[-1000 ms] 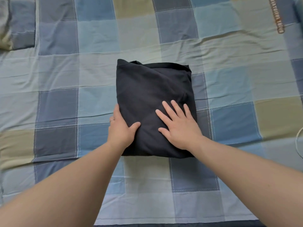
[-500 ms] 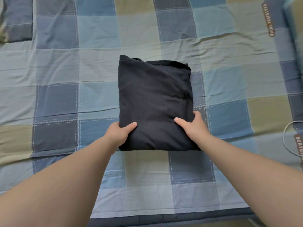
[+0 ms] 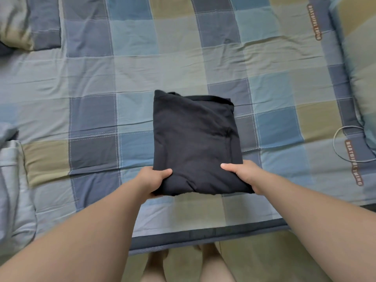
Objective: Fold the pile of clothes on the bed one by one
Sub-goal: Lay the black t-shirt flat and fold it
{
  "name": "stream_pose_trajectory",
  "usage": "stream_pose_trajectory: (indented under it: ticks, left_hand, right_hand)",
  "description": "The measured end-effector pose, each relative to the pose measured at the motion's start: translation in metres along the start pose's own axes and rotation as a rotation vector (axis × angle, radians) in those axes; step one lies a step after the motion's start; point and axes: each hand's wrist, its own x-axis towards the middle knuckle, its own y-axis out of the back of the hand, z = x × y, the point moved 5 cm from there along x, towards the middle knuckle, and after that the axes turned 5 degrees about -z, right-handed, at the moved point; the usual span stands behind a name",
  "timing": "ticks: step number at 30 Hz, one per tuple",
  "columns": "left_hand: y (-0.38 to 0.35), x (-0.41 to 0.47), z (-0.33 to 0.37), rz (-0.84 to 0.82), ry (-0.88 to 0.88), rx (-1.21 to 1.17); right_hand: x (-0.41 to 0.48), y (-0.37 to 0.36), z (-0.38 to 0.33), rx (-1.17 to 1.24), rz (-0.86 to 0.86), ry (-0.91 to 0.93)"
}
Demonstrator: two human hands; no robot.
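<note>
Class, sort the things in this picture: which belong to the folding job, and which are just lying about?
Job: folded dark garment; left hand and right hand, both gripping its near edge.
Lying about: left pillow; right pillow; thin cable loop.

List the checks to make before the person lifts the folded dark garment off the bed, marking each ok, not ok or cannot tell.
1. Left hand grip on the folded dark garment, near left corner, thumb on top: ok.
2. Right hand grip on its near right corner, thumb on top: ok.
3. Fold forms a compact rectangle: ok.
4. Fingers fully under the bundle: cannot tell, hidden.
5. Cable loop lies apart from the garment, to the right: ok.
6. Put-down spot for folded clothes: cannot tell, none in view.
</note>
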Motion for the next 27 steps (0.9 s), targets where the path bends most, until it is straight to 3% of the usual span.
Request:
stream_pose_trajectory:
  ticks: [4,7,12,15,17,19,21,23,25,27]
  left_hand:
    - [0.017,-0.044,-0.031,-0.147,0.218,0.051]
    - [0.031,-0.066,-0.025,-0.193,0.240,-0.004]
    - [0.048,-0.074,0.029,-0.121,0.020,-0.230]
    - [0.048,-0.062,0.057,-0.090,-0.102,-0.380]
    - [0.042,-0.049,0.070,-0.050,-0.194,-0.341]
    - [0.033,-0.033,0.076,0.039,-0.319,-0.130]
    - [0.022,-0.016,0.078,0.142,-0.465,0.317]
    - [0.011,0.002,0.075,0.284,-0.563,0.835]
    - [0.004,0.021,0.073,0.391,-0.665,1.050]
    - [0.000,0.040,0.073,0.446,-0.732,1.069]
  right_hand:
    - [-0.051,-0.012,0.027,-0.053,-0.066,-0.189]
    - [-0.078,-0.021,0.026,0.021,-0.166,-0.315]
    - [-0.084,-0.016,-0.023,0.252,-0.111,-0.266]
    - [-0.072,-0.010,-0.058,0.353,-0.046,-0.134]
    - [-0.060,-0.011,-0.074,0.387,-0.020,-0.039]
    - [-0.046,-0.014,-0.085,0.356,0.070,0.065]
    - [-0.032,-0.015,-0.091,0.092,0.293,0.238]
    - [-0.024,-0.023,-0.096,-0.426,0.526,0.469]
    - [-0.014,-0.047,-0.093,-0.831,0.583,0.655]
    - [0.008,-0.066,-0.084,-1.031,0.535,0.682]
